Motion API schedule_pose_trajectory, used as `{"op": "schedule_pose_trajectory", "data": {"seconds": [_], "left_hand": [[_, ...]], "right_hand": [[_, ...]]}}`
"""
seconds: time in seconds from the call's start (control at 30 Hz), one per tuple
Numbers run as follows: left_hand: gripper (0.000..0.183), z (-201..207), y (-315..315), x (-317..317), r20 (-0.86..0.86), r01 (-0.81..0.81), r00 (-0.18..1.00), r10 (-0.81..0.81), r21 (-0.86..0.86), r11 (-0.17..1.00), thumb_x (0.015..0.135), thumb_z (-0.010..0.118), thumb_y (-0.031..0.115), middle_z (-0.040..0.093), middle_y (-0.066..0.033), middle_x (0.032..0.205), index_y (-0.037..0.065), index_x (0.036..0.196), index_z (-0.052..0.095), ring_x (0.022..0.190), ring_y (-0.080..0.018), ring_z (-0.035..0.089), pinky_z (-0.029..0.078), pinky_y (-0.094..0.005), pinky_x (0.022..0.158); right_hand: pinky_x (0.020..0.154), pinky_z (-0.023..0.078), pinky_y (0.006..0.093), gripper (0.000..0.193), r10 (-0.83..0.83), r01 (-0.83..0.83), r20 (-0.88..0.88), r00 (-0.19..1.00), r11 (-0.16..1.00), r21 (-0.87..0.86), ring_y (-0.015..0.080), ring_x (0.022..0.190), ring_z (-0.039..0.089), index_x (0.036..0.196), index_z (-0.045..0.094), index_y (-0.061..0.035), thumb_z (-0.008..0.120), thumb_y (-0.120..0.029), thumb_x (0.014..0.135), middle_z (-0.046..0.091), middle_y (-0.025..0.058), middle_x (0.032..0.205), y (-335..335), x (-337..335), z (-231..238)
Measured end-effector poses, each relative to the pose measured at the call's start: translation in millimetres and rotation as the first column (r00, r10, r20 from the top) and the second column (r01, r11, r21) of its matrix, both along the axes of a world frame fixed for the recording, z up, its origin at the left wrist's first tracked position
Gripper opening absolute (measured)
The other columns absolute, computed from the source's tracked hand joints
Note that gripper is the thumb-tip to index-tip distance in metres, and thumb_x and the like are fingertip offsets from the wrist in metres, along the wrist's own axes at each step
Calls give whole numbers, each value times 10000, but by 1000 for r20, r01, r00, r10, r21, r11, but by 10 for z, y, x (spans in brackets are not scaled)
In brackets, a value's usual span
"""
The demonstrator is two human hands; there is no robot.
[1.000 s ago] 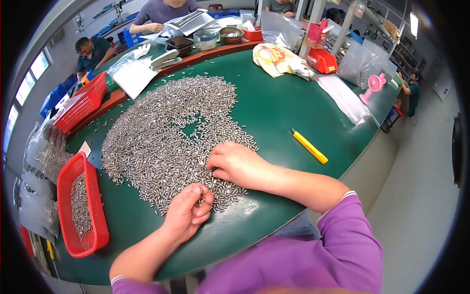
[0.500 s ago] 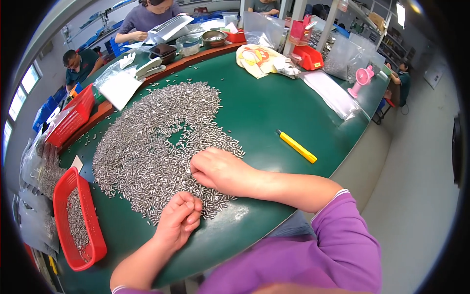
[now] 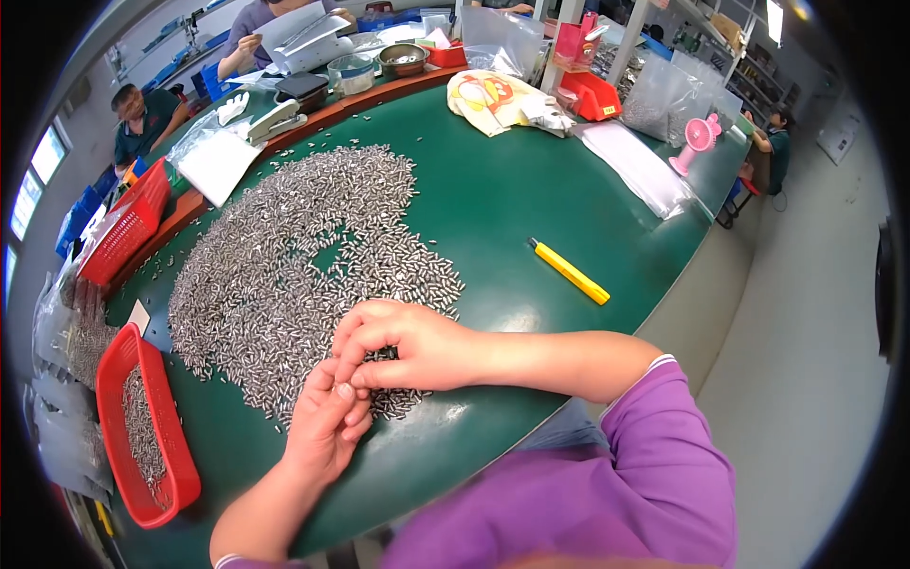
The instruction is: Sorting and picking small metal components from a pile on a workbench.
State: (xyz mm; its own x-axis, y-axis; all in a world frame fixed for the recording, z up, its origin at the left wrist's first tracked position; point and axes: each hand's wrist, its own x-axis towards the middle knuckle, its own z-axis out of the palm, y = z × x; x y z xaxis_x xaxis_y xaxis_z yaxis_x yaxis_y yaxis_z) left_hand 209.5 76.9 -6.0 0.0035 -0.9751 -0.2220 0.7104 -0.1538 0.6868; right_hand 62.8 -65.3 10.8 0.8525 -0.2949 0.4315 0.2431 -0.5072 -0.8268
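A wide heap of small metal pins (image 3: pixel 275 256) is spread over the green tabletop (image 3: pixel 502 190). At its near edge my two hands meet, fingertips touching. My left hand (image 3: pixel 327 417) is closed, its thumb pressed against the curled fingers; whatever lies in it is too small or hidden to make out. My right hand (image 3: pixel 408 346) comes in from the right, thumb and forefinger pinched together at the left thumb tip. Between those fingertips nothing can be made out clearly. Left of the heap stands a red plastic basket (image 3: pixel 180 474) with more pins inside.
A yellow utility knife (image 3: pixel 569 271) lies to the right. Along the far side are a printed cloth bag (image 3: pixel 493 100), a red bin (image 3: pixel 592 97), white sheets (image 3: pixel 635 171) and a pink fan (image 3: pixel 697 142). A wooden ledge (image 3: pixel 313 128) borders the table; people sit beyond.
My right hand has moved left from the pins to my left hand, and their fingertips now touch. The view has shifted slightly. Across the table, a person has lifted some papers.
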Motion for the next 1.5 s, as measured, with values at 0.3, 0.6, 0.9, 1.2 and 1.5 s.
{"op": "schedule_pose_trajectory", "data": {"seconds": [0.3,0.6,0.9,1.2,1.5], "left_hand": [[105,-15,-38,21,-37,49,998,-51,-41,998,1006,499,171,528,-57,908,97,1081,503,617,-89,406,324,-194,478],[172,-42,-49,59,-71,37,997,-34,52,998,1035,393,202,536,-75,910,59,1045,488,628,-113,415,340,-227,508],[171,-78,-25,55,-37,48,998,-47,32,998,1019,436,225,561,-64,946,80,1074,508,643,-115,433,355,-236,541],[183,-85,-32,5,9,3,1000,-4,53,999,1023,457,244,562,-52,929,80,1100,486,636,-104,442,355,-222,525],[202,1,-32,-25,151,-54,988,43,70,996,990,539,152,583,-43,909,39,1150,489,617,-58,441,365,-189,498]], "right_hand": [[940,454,425,392,-325,196,-137,936,803,-563,314,1083,558,1152,649,-78,710,-139,769,612,108,1133,-218,-125,150],[785,479,408,101,-333,189,-143,932,784,-592,302,865,579,847,630,-64,690,-102,774,599,85,852,-294,12,-163],[855,473,334,64,-39,42,-158,987,999,12,187,974,581,919,645,-62,670,-87,865,614,40,979,-102,-1,100],[861,485,278,74,133,-20,-214,968,887,460,125,961,583,976,647,-25,614,-72,930,565,54,1061,-14,33,-50],[827,484,266,76,43,47,-221,974,922,383,115,955,582,965,679,-40,653,-65,899,585,38,1024,8,31,-7]]}}
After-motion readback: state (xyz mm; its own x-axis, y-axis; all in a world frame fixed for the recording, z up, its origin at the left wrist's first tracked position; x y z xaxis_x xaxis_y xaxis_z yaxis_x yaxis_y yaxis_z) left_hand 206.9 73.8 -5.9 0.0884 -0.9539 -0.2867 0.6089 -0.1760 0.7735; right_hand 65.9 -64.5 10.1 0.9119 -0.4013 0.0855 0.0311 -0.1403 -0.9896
